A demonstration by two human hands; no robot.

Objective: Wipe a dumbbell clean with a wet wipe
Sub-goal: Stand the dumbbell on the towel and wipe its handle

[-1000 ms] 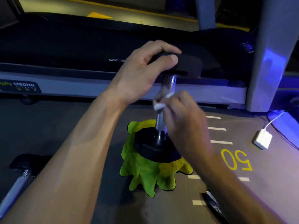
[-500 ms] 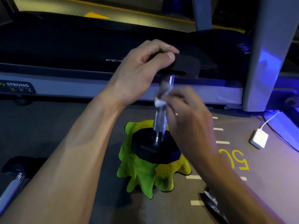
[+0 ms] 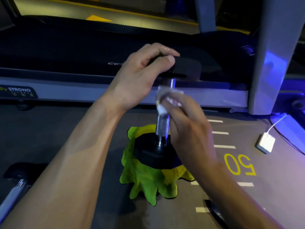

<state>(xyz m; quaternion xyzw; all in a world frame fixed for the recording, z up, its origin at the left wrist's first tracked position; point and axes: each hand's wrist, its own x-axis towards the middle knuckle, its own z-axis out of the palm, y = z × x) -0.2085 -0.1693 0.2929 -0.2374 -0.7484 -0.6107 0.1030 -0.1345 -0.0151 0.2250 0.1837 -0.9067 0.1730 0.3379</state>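
Note:
A black dumbbell [image 3: 162, 128] stands upright on its lower head, which rests on a yellow-green cloth [image 3: 148, 180] on the floor. My left hand [image 3: 140, 76] grips the upper black head from the left, thumb on its near face. My right hand [image 3: 186, 119] holds a white wet wipe [image 3: 162, 103] wrapped round the upper part of the chrome knurled handle, just below the top head. The wipe is blurred by motion.
A treadmill [image 3: 82, 52] runs across the back, its grey post [image 3: 270, 63] at the right. A second dumbbell [image 3: 14, 184] lies at the lower left. A white charger [image 3: 265, 142] with a cable lies at the right, near a yellow "50" floor marking [image 3: 239, 164].
My right hand has slid the wipe up the handle, from its middle to just under the top head. My left hand stays on the upper head.

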